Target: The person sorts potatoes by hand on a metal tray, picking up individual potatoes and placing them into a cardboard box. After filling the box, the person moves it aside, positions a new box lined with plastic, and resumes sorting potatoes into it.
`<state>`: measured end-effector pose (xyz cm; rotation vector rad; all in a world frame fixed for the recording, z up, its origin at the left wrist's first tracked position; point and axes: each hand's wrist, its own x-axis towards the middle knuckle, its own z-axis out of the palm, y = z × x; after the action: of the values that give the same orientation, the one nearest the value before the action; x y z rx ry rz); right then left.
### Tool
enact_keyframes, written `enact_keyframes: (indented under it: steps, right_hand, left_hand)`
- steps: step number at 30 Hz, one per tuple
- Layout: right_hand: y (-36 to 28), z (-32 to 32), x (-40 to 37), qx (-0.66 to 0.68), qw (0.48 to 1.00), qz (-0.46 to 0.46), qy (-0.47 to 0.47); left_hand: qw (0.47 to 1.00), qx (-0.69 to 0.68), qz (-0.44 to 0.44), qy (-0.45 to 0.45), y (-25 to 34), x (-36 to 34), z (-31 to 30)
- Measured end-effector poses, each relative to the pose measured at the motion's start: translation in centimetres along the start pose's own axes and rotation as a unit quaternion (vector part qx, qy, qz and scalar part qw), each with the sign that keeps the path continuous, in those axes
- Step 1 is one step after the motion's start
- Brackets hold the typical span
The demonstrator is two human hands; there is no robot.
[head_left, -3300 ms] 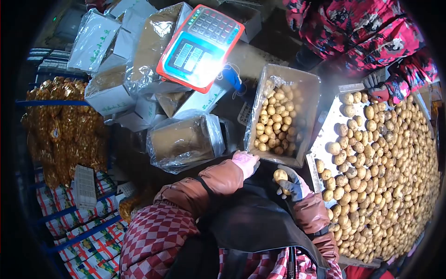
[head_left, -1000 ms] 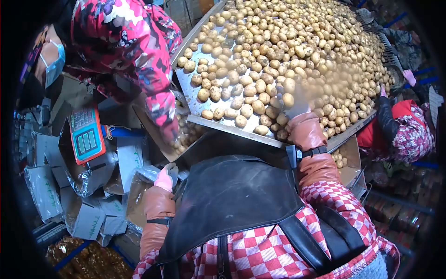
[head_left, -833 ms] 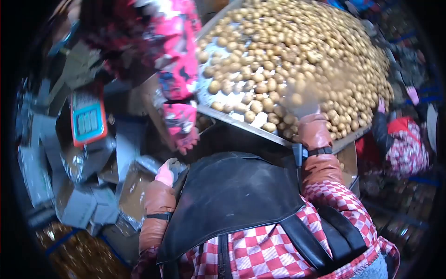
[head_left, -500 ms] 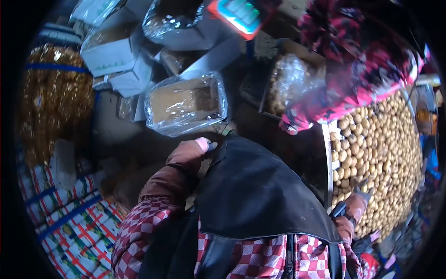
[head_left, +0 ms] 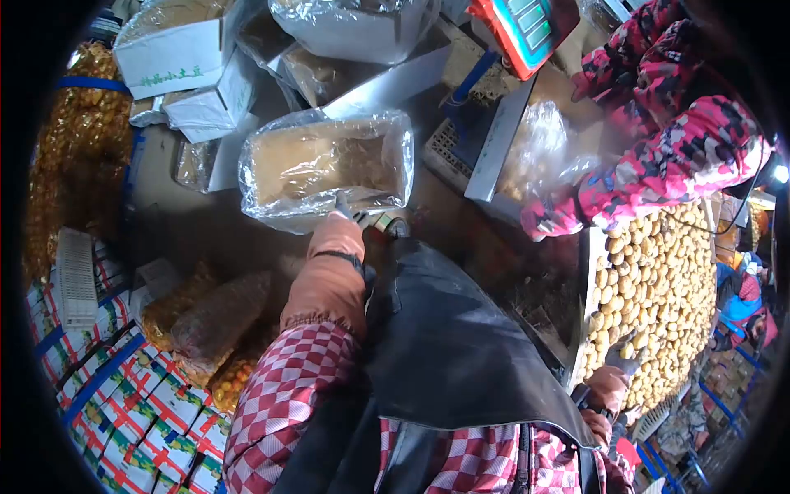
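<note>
My left hand (head_left: 344, 212) reaches forward to the near edge of an open carton lined with clear plastic (head_left: 276, 169). Its grey-gloved fingers overlap the rim, too small to show whether they grip it. At the right, my right hand (head_left: 625, 359) rests by the near side of a table heaped with small potatoes (head_left: 658, 288); its finger positions are unclear. A dark apron (head_left: 469, 337) hangs between my two arms. No potato can be made out in either hand.
A co-worker's camouflage sleeve (head_left: 675, 165) reaches over a plastic-lined box (head_left: 494, 148) beside the potato table. A scale (head_left: 527, 29) stands at the top. White cartons (head_left: 177, 58), net sacks (head_left: 222, 317) and stacked printed boxes (head_left: 123, 428) lie at the left.
My left hand has moved forward to the lined carton's rim. My right hand stays by the potatoes, slightly shifted in view. The co-worker's arms have shifted, and the view has turned.
</note>
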<state>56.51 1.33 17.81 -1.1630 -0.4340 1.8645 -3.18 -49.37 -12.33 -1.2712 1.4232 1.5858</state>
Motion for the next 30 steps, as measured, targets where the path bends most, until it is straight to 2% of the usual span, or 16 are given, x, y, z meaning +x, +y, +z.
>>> enact_keyframes:
  steps: [1, 2, 3, 5, 7, 8, 9, 10, 12, 15, 20, 21, 24, 27, 29, 30]
  right_hand:
    - [0.6, 0.9, -1.4, -0.042, 0.999, 0.005, -0.034]
    - [1.8, 1.8, -2.8, -0.081, 0.996, -0.014, -0.023]
    - [2.4, 2.2, -3.5, -0.094, 0.992, 0.041, -0.068]
    - [6.6, 6.6, -5.7, -0.148, 0.981, 0.077, -0.104]
    - [9.7, 8.3, -5.6, -0.154, 0.974, 0.128, -0.106]
    - [11.4, 10.2, -5.6, -0.154, 0.963, 0.164, -0.147]
    - [11.9, 9.9, -4.5, -0.159, 0.961, 0.188, -0.123]
    - [12.6, 9.9, -3.3, -0.166, 0.947, 0.227, -0.158]
    - [14.4, 11.3, -0.9, -0.124, 0.906, 0.319, -0.25]
    - [16.5, 13.0, 3.0, -0.156, 0.846, 0.376, -0.345]
    - [18.1, 15.1, 6.5, -0.13, 0.797, 0.398, -0.436]
    - [18.0, 15.4, 6.6, -0.125, 0.803, 0.394, -0.429]
    - [16.4, 16.1, 6.4, -0.12, 0.813, 0.383, -0.422]
    - [13.9, 16.1, 6.9, -0.091, 0.796, 0.37, -0.47]
    - [12.1, 15.3, 6.7, -0.082, 0.847, 0.317, -0.42]
    - [10.7, 15.2, 6.5, -0.056, 0.844, 0.27, -0.46]
  left_hand:
    - [1.0, -0.007, 0.003, -0.002, 0.2, 0.7, 0.6]
    - [1.0, -0.011, 0.005, -0.005, 0.3, 1.7, 1.0]
    - [1.0, -0.013, 0.005, -0.007, 0.2, 2.3, 1.2]
    - [1.0, -0.004, 0.004, -0.016, -0.3, 2.6, 0.5]
    - [1.0, 0.01, 0.007, -0.026, -1.8, 1.8, -2.0]
    - [0.999, 0.017, 0.007, -0.03, -2.8, 1.0, -3.6]
    - [0.999, 0.027, 0.007, -0.036, -3.3, 0.0, -5.6]
    - [0.998, 0.036, 0.009, -0.042, -3.6, -1.0, -7.5]
    - [0.997, 0.059, 0.011, -0.049, -3.2, -3.9, -12.3]
    - [0.992, 0.106, 0.031, -0.053, -1.5, -9.9, -19.2]
    - [0.974, 0.196, 0.099, -0.044, 3.8, -22.2, -25.4]
    - [0.967, 0.22, 0.118, -0.044, 5.2, -24.6, -26.0]
    - [0.935, 0.303, 0.18, -0.048, 9.7, -32.0, -25.4]
    - [0.88, 0.397, 0.252, -0.072, 13.7, -37.9, -21.9]
    - [0.815, 0.47, 0.317, -0.118, 16.6, -39.8, -18.2]
    - [0.913, 0.303, 0.262, -0.072, 15.5, -42.8, -13.1]
